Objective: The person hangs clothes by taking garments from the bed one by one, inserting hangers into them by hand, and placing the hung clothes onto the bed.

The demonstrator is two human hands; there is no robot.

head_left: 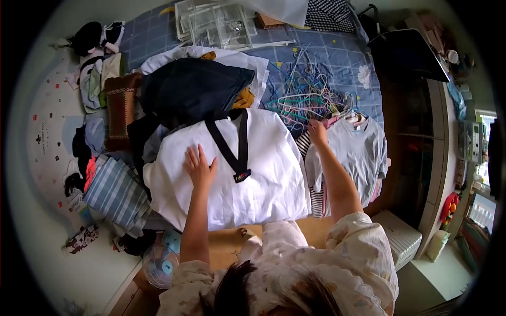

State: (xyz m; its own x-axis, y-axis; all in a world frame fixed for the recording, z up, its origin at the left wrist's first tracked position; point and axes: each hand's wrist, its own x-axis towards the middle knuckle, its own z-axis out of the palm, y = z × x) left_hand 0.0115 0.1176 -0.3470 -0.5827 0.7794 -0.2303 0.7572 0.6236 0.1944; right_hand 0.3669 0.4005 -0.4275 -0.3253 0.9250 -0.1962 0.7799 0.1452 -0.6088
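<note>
A white martial-arts jacket (274,174) with a black V-shaped collar lies spread across the front of the bed. My left hand (200,167) rests flat on it, fingers apart, left of the collar. To its right, my right hand (318,131) is closed around part of a pink hanger (331,121). Beside that hand a grey T-shirt (358,150) lies on top of other garments, with a black-and-white striped one (317,203) showing under its left side. Behind the hand spreads a tangled heap of coloured wire hangers (303,97).
Dark blue clothing (195,87) is piled behind the jacket. At left are a brown woven cushion (120,110) and folded blue striped cloth (117,192). Clear plastic cases (216,26) lie at the back of the bed (147,31). A small fan (161,263) stands on the floor.
</note>
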